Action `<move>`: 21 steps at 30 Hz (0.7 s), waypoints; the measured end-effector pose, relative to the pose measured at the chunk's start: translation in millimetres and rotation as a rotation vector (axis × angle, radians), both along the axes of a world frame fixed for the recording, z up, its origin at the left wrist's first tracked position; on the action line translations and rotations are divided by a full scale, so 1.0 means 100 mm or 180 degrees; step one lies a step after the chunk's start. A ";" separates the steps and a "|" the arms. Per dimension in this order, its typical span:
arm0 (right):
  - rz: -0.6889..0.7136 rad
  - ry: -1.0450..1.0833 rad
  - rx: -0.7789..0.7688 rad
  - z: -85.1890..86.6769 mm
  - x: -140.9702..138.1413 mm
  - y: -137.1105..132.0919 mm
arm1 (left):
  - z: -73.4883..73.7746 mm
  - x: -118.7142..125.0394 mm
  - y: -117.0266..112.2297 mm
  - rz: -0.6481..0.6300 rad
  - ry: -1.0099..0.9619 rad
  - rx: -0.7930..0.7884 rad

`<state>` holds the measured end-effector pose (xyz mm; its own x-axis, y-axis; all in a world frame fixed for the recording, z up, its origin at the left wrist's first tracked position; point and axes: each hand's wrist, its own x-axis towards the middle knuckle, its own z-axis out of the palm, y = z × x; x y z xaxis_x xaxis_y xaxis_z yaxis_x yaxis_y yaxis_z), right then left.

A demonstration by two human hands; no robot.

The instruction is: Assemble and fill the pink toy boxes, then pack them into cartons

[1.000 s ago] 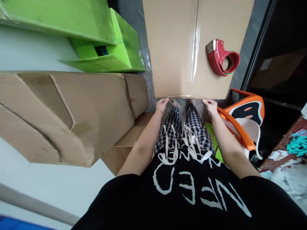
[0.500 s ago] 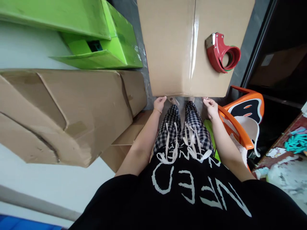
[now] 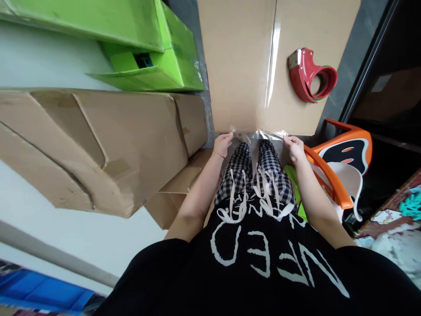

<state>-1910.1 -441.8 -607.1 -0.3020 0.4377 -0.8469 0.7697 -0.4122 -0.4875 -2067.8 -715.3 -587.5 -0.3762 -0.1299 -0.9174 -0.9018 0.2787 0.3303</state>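
A large cardboard box (image 3: 237,66) stands in front of me, with shiny clear tape running down its centre seam. At its near edge a strip of clear packing tape (image 3: 259,135) stretches between my hands. My left hand (image 3: 224,144) pinches the strip's left end, close to the box's edge. The other end is pinched between the fingers of my right hand (image 3: 294,145). A red tape dispenser (image 3: 307,77) with a roll in it lies on the right part of the box top.
Brown cartons (image 3: 141,140) and bright green boxes (image 3: 180,57) are stacked to the left. On the right stands an orange chair (image 3: 332,180) beside a dark cabinet (image 3: 391,92). A blue bin (image 3: 42,287) shows at the lower left.
Both hands have drawn slightly back from the box edge, and the clear strip between them now shows. The whole view has shifted, with the box and dispenser appearing a little further right.
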 end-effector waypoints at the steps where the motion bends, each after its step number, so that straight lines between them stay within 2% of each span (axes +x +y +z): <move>1: -0.0025 0.0042 -0.0012 0.00 0.00 -0.01 | 0.03 0.02 -0.01 0.0005 0.0083 -0.0013; 6: -0.0457 0.0466 0.0245 0.10 0.07 -0.07 | 0.17 0.11 0.01 0.0064 0.0658 -0.0045; 10: -0.0541 0.0710 0.0422 0.21 0.20 -0.09 | 0.21 0.19 0.04 0.0050 0.0923 -0.0077; 13: -0.0498 0.0517 0.0581 0.17 0.25 -0.08 | 0.14 0.26 0.10 0.0019 0.0935 -0.0180; 21: -0.0052 0.0454 0.1239 -0.12 0.19 -0.02 | -0.17 0.32 0.22 0.0007 0.1092 -0.0833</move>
<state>-1891.6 -444.1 -619.5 -0.3947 0.7227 -0.5674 0.6781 -0.1876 -0.7106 -2036.2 -693.3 -604.2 -0.6533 -0.3426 -0.6752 -0.7526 0.3912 0.5297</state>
